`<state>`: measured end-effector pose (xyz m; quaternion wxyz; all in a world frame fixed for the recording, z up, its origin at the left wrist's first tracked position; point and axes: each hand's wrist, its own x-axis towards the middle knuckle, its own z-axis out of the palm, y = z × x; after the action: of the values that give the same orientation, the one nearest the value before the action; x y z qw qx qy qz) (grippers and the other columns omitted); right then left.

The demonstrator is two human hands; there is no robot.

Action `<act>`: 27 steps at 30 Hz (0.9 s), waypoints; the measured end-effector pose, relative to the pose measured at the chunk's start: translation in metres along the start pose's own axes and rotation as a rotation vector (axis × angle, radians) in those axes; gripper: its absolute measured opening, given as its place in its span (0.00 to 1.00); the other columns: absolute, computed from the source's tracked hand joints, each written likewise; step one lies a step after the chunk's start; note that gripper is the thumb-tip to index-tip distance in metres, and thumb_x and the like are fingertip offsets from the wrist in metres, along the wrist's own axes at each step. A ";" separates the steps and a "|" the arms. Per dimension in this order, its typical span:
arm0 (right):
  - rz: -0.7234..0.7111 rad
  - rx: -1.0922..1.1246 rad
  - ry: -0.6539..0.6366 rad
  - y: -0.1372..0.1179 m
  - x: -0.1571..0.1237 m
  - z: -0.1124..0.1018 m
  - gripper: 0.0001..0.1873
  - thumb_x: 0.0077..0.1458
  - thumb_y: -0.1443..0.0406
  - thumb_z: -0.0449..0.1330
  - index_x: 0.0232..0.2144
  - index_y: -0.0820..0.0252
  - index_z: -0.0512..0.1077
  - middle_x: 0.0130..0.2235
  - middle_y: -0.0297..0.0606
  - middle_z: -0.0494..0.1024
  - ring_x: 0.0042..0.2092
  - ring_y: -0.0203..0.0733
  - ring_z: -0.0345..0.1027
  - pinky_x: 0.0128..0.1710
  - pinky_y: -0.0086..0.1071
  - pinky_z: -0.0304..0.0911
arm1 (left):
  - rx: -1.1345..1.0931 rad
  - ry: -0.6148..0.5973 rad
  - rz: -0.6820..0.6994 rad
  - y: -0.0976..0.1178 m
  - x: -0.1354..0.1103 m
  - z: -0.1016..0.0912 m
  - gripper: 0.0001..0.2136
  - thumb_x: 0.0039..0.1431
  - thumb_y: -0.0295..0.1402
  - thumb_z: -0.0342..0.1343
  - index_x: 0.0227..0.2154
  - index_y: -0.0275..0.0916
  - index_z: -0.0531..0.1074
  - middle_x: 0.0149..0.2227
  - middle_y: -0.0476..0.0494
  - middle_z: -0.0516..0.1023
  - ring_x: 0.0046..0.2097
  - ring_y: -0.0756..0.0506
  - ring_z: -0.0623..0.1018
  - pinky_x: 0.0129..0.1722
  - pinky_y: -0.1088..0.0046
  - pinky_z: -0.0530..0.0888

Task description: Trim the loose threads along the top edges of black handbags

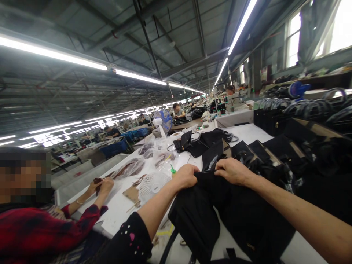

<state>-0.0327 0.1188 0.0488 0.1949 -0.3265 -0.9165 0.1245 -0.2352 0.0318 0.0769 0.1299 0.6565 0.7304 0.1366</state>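
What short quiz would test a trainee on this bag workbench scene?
1. True or false: the left hand and the right hand both grip the black bag.
2. Pick one: the white fan lies A) on the table left of the left hand, B) right of the right hand, C) on top of the bag.
3. Fill in: the neighbouring person's sleeve is ___ and black plaid.
Key: 1 true; 2 A; 3 red.

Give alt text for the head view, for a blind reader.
The left hand and right hand grip the top edge of a black bag on a white table. A small white fan lies near the left hand, more black bags crowd the right, and a co-worker in red plaid works at left.
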 end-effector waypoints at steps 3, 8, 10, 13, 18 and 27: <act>-0.006 0.001 0.021 0.004 -0.004 0.004 0.03 0.59 0.68 0.63 0.32 0.61 0.75 0.36 0.36 0.77 0.38 0.43 0.70 0.39 0.35 0.63 | 0.053 0.016 0.047 0.004 0.006 0.004 0.13 0.41 0.25 0.56 0.30 0.41 0.81 0.26 0.46 0.78 0.32 0.44 0.76 0.32 0.73 0.70; -0.100 0.019 0.018 0.007 -0.004 0.010 0.09 0.59 0.68 0.63 0.41 0.52 0.77 0.41 0.32 0.77 0.43 0.42 0.70 0.41 0.29 0.61 | 0.095 0.062 0.062 0.009 0.008 0.012 0.11 0.45 0.28 0.56 0.32 0.40 0.82 0.27 0.44 0.79 0.33 0.44 0.77 0.35 0.71 0.71; -0.140 0.006 0.011 0.003 -0.002 0.013 0.07 0.60 0.66 0.63 0.42 0.50 0.78 0.41 0.31 0.77 0.44 0.42 0.70 0.42 0.28 0.61 | 0.102 0.068 0.065 0.010 0.006 0.013 0.11 0.46 0.29 0.57 0.32 0.40 0.82 0.28 0.43 0.79 0.33 0.43 0.77 0.36 0.71 0.72; -0.154 -0.041 0.015 -0.006 0.001 0.017 0.05 0.63 0.64 0.61 0.39 0.54 0.78 0.41 0.35 0.77 0.43 0.45 0.71 0.43 0.32 0.62 | 0.108 0.070 0.074 0.008 0.004 0.013 0.11 0.47 0.30 0.56 0.33 0.40 0.82 0.29 0.42 0.80 0.34 0.42 0.78 0.37 0.70 0.72; -0.131 -0.114 0.031 -0.019 0.006 0.020 0.09 0.64 0.64 0.60 0.33 0.62 0.77 0.36 0.41 0.77 0.40 0.47 0.71 0.41 0.38 0.64 | 0.112 0.074 0.042 0.009 0.001 0.011 0.12 0.47 0.27 0.56 0.33 0.39 0.82 0.29 0.40 0.80 0.34 0.41 0.78 0.37 0.68 0.72; -0.160 0.004 0.100 -0.018 -0.004 0.011 0.08 0.63 0.64 0.59 0.33 0.57 0.76 0.35 0.38 0.78 0.39 0.47 0.72 0.40 0.32 0.61 | -0.273 -0.064 0.081 0.018 -0.033 -0.009 0.14 0.54 0.39 0.58 0.40 0.38 0.79 0.32 0.44 0.81 0.36 0.43 0.79 0.30 0.73 0.70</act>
<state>-0.0447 0.1010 0.0439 0.2505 -0.2575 -0.9285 0.0937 -0.2188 0.0008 0.0917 0.2355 0.6659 0.6733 0.2187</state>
